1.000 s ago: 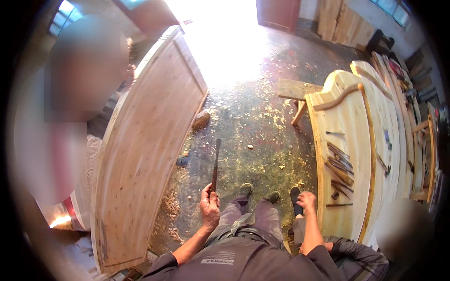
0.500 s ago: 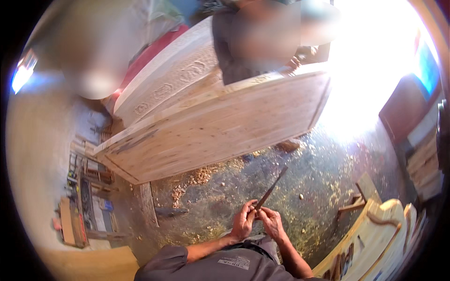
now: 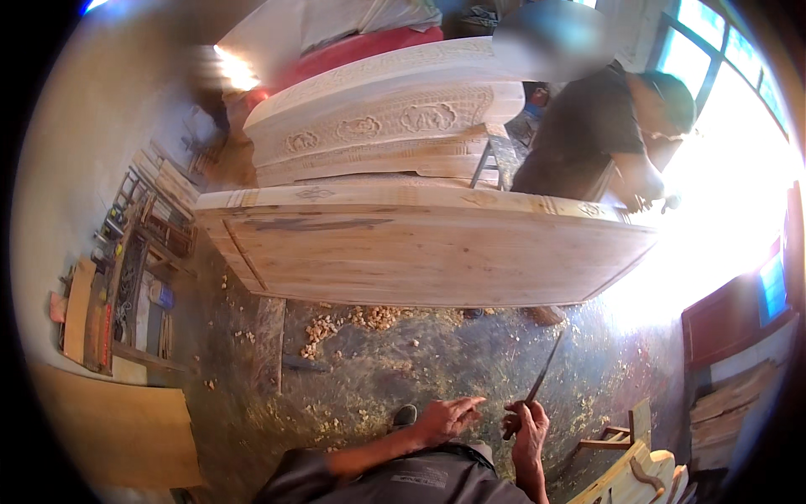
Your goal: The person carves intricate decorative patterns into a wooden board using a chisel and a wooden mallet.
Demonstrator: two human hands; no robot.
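Observation:
My right hand (image 3: pixel 527 424) is closed round a long, narrow dark tool (image 3: pixel 544 370), like a chisel or file, which points up and forward. My left hand (image 3: pixel 447 417) is open beside it, fingers stretched toward the tool with a small gap and nothing visible in them. Beyond both hands a large pale wooden panel (image 3: pixel 428 256) stands on its long side above the floor, with carving along its top edge. Wood shavings (image 3: pixel 323 332) lie below it.
A co-worker (image 3: pixel 571 134) bends over the panel's right end. Behind are carved wooden boards (image 3: pixel 378 122) and a small stool (image 3: pixel 502 157). A cluttered rack (image 3: pixel 126 277) and plywood sheet (image 3: pixel 117 420) are at left. Shaped boards (image 3: pixel 630 475) stand near right, a red-brown door (image 3: pixel 722 328) beyond.
My view has swung left to face the large panel. The dark tool has passed from my left hand, through both hands, into my right; my left hand has let go.

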